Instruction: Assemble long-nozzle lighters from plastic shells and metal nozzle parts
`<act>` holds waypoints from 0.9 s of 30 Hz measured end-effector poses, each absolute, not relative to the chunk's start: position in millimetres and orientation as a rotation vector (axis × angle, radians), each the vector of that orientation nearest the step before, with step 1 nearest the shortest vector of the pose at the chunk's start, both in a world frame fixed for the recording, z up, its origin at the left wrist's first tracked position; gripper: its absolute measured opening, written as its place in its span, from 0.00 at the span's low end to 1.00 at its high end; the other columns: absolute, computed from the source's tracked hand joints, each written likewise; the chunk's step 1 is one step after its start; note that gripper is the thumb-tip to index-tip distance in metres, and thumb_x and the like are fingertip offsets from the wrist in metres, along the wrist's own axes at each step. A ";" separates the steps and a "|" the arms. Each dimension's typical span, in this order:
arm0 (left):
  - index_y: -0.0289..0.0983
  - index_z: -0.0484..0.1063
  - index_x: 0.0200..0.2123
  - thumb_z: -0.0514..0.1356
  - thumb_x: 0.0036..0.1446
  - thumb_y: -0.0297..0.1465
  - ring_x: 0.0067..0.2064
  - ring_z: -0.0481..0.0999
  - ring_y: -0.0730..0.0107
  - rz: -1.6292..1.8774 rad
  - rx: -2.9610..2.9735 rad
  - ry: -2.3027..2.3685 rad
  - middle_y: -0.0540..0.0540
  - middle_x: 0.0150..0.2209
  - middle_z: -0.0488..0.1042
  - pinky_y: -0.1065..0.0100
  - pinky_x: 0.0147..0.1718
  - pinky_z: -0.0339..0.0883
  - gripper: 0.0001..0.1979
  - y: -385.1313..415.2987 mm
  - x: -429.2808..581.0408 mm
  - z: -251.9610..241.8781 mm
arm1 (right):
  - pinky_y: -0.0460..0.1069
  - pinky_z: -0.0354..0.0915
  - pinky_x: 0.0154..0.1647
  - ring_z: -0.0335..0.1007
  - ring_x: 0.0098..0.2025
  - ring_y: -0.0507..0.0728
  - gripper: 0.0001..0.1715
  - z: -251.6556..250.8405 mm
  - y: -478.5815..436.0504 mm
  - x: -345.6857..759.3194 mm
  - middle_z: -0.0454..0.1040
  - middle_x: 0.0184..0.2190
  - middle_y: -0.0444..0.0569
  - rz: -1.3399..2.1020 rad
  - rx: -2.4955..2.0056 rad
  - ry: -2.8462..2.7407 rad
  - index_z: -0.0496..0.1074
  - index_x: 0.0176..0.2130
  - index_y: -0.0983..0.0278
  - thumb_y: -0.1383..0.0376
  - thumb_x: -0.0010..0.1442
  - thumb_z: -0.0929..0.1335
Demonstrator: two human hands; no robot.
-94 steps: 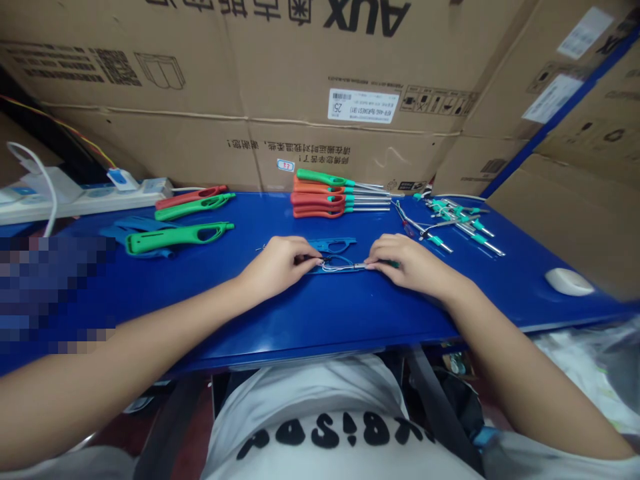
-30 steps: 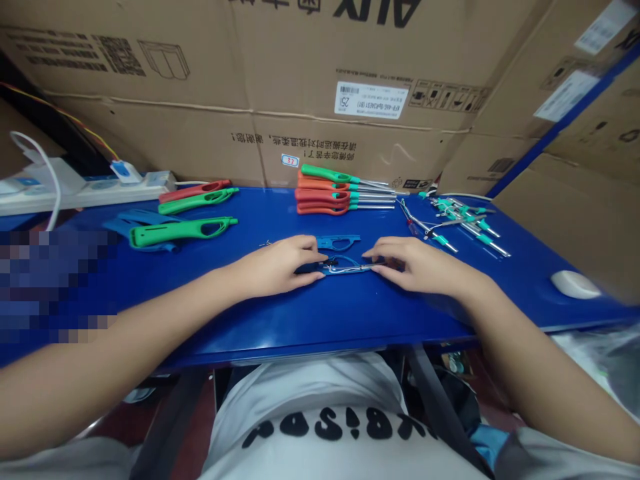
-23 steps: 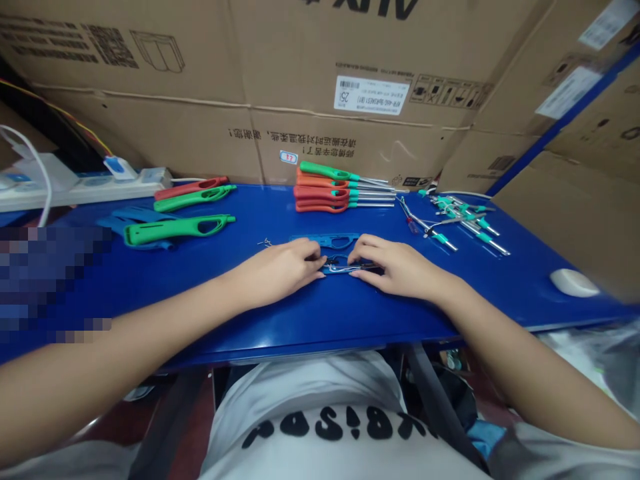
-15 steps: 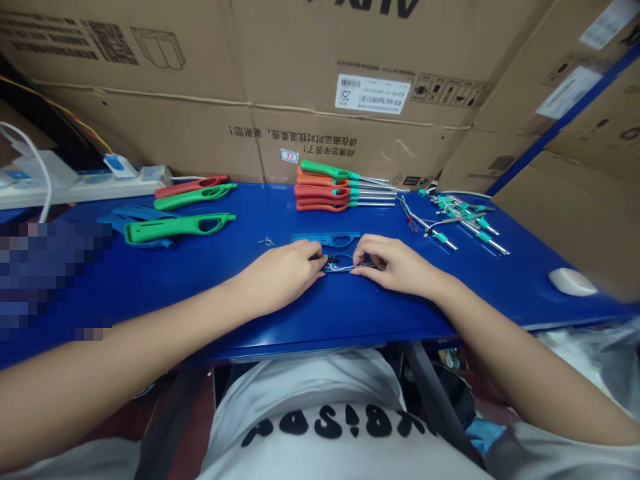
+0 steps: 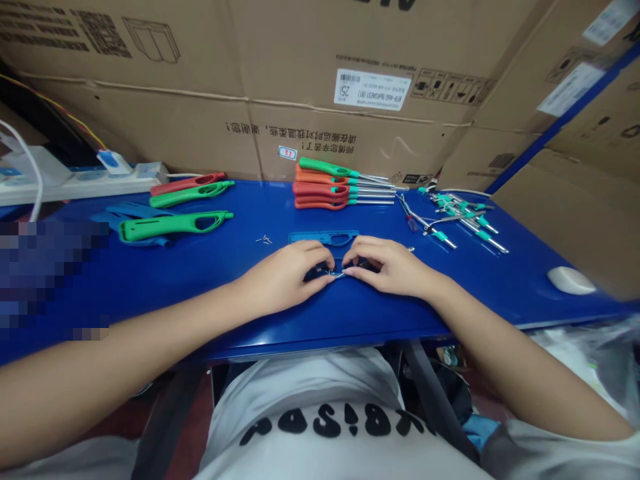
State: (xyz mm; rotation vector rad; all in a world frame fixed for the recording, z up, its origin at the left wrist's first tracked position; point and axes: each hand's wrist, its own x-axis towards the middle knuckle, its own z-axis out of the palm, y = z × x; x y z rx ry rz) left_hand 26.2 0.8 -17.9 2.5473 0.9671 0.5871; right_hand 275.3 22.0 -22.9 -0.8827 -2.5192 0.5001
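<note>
My left hand [image 5: 293, 270] is curled around the left end of a blue lighter casing half [image 5: 339, 263], which is mostly hidden by the fingers. From the right, my right hand [image 5: 393, 267] pinches a thin metal and wire part [image 5: 341, 275] lying at this casing, close to my left thumb. A metal tube tip [image 5: 411, 249] sticks out beyond the right knuckles. Just behind both hands lies another blue casing half [image 5: 320, 237], touched by neither. A few small screws [image 5: 265, 239] lie left of it.
Assembled lighters [image 5: 323, 190], red, orange and green, are stacked at the back. Metal tubes with teal collars [image 5: 467, 220] lie to the right, near a white oval object [image 5: 571, 281]. Green casings [image 5: 175, 227] lie left, before a power strip [image 5: 90, 183]. Cardboard [image 5: 280, 87] walls the back.
My right hand has shifted slightly left, closer to my left hand. My left thumb has come down to the front of the casing. A tube tip now shows past my right hand.
</note>
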 end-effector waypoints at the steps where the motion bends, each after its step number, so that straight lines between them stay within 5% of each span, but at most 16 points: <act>1: 0.36 0.75 0.42 0.59 0.66 0.30 0.46 0.78 0.62 0.596 2.536 0.965 0.44 0.43 0.77 0.61 0.49 0.71 0.06 1.2 26.7 -18.7 | 0.47 0.64 0.38 0.71 0.38 0.53 0.09 -22.7 22.1 275.5 0.75 0.39 0.48 0.520 -0.866 -2.520 0.77 0.44 0.63 0.61 0.65 0.70; 15: 0.35 0.76 0.36 0.57 0.65 0.29 0.51 0.78 0.57 0.545 2.489 1.000 0.40 0.47 0.77 0.58 0.54 0.70 0.08 1.6 25.7 -15.8 | 0.46 0.61 0.31 0.63 0.30 0.49 0.13 -19.3 19.9 278.0 0.73 0.41 0.49 0.704 -0.767 -2.518 0.76 0.46 0.63 0.70 0.60 0.69; 24: 0.36 0.73 0.36 0.55 0.67 0.33 0.51 0.78 0.60 0.757 2.378 1.041 0.40 0.50 0.78 0.58 0.53 0.70 0.10 -0.7 31.6 -18.2 | 0.49 0.65 0.40 0.70 0.40 0.54 0.08 -23.3 21.5 276.0 0.73 0.41 0.51 0.710 -0.773 -2.468 0.77 0.43 0.63 0.63 0.67 0.68; 27: 0.37 0.74 0.35 0.56 0.67 0.33 0.51 0.78 0.63 0.816 2.308 1.017 0.42 0.50 0.78 0.60 0.52 0.71 0.10 -1.4 33.7 -16.4 | 0.47 0.63 0.35 0.65 0.32 0.51 0.06 -24.5 22.5 275.4 0.73 0.40 0.50 0.706 -0.777 -2.437 0.76 0.41 0.63 0.63 0.65 0.70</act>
